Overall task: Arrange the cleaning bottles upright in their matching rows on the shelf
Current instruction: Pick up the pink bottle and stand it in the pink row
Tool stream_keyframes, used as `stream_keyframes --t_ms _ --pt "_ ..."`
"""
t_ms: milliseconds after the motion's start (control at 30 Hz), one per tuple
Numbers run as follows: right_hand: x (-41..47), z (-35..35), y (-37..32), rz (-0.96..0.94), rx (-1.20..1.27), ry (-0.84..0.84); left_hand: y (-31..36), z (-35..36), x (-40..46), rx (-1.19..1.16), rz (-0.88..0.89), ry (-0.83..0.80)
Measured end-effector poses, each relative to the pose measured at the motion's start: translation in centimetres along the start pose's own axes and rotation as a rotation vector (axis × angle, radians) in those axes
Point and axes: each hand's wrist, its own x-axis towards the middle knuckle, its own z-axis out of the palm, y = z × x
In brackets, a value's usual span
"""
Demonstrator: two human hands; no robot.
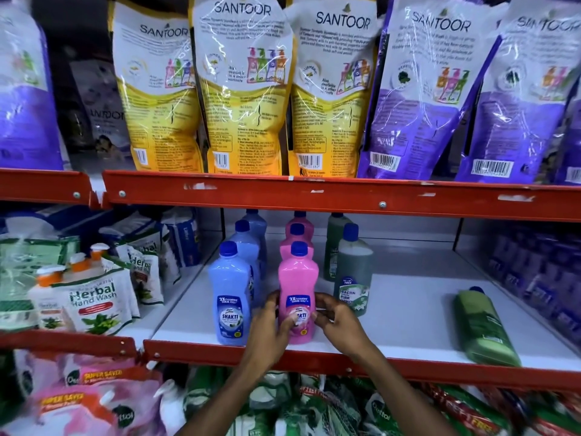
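Pink bottle (298,292) upright at shelf (408,313) front edge.
Left hand (273,322) and right hand (338,320) clasp it; bare shelf right, before green bottle (484,328) lying flat.

Three blue bottles (232,291), three pink bottles (298,287), three green bottles (353,278), perhaps more hidden behind.

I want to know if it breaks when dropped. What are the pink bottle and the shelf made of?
The pink bottle between the hands looks like smooth, glossy plastic: light shines off its shoulder, and it has a blue screw cap. The shelf looks like painted metal, white on top with a red front rail showing chipped paint and screws.
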Motion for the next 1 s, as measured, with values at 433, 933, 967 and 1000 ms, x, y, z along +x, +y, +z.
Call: stream_keyframes --t_ms 433,933,967,1000 --pt "-2.4 1.3 0.2 0.009 -0.01 0.078 -0.6 -0.5 -1.7 -0.031 0.033 -0.045" --pt "-7.8 -7.9 0.5 -0.214 -0.829 0.444 6.7 3.5 -5.0 0.571 0.514 0.098" --pt "-8.1 -9.4 1.0 -0.179 -0.882 0.458 7.7 4.6 -4.8 0.595 0.518 0.067" --pt "-8.4 -10.9 1.5 -0.135 -0.919 0.472 8.6 5.9 -4.6 0.612 0.522 0.038"
